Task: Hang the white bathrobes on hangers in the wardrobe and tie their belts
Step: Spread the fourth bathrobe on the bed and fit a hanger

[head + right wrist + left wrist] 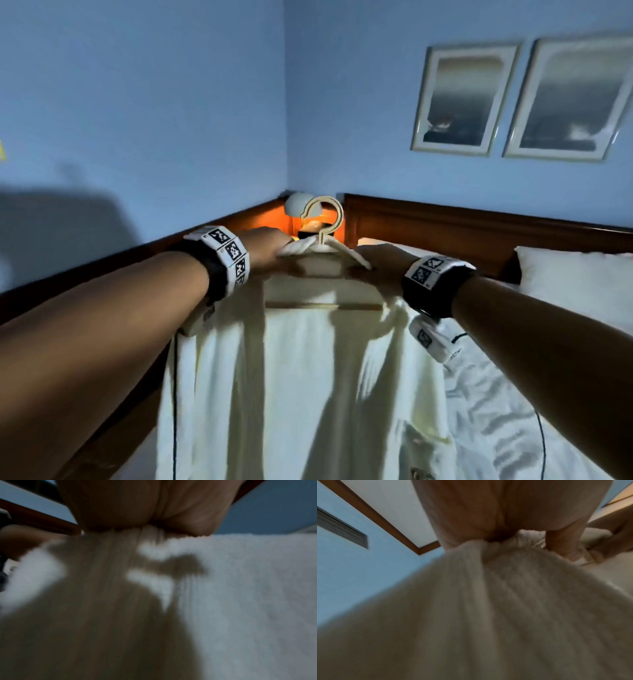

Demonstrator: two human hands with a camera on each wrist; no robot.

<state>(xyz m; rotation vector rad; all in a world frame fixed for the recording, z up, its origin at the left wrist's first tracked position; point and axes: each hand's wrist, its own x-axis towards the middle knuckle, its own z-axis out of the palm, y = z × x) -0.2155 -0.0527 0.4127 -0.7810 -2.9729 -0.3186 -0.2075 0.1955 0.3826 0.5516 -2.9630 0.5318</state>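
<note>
white bathrobe [308,394] is held up over the bed [513,411] on a wooden hanger [323,219]. collar is gripped by left hand [263,248] and right hand [380,263]. risk judged: a shoulder could slip off if either grip is loosened.

1 bathrobe [308,394], 1 hanger [323,219], 2 framed pictures [466,99], 1 pillow [575,277]
</note>
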